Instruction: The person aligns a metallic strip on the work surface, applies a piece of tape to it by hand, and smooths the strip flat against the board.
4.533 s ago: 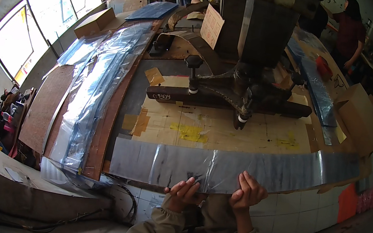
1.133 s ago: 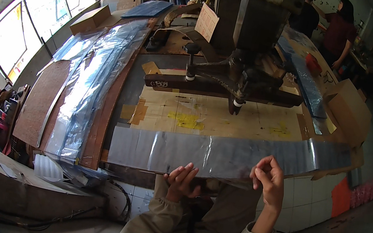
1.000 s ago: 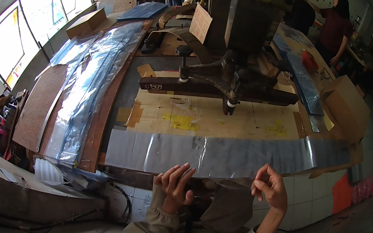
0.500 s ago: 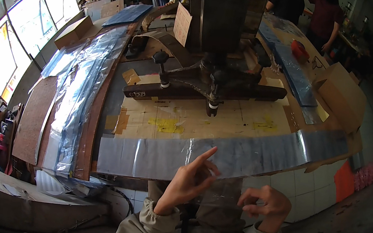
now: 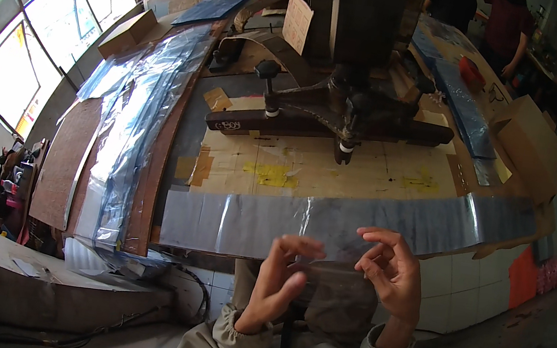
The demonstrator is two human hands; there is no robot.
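My left hand [image 5: 278, 283] is raised in front of the table's near edge, fingers bent forward and slightly blurred, thumb apart from them. To its right, my right hand [image 5: 392, 277] is up with loosely curved fingers and a gap between thumb and forefinger. Neither shows an object I can name. Between them is a faint see-through patch; I cannot tell whether it is clear film. Just beyond both hands, a long grey plastic-looking strip [image 5: 257, 223] lies along the table's near edge. Behind it is a pale wooden board [image 5: 357, 178] with yellow tape patches.
A dark metal frame with a bar [image 5: 400, 131] stands over the board. Clear and blue plastic sheeting [image 5: 127, 151] covers the left side. Cardboard boxes [image 5: 530, 154] and a red object [image 5: 471, 73] are on the right. A person in dark red [image 5: 508, 25] stands at the far right.
My left forefinger no longer points up; those fingers now bend forward, away from the thumb. My right hand has risen and its fingers have loosened. The scene has shifted slightly right and up.
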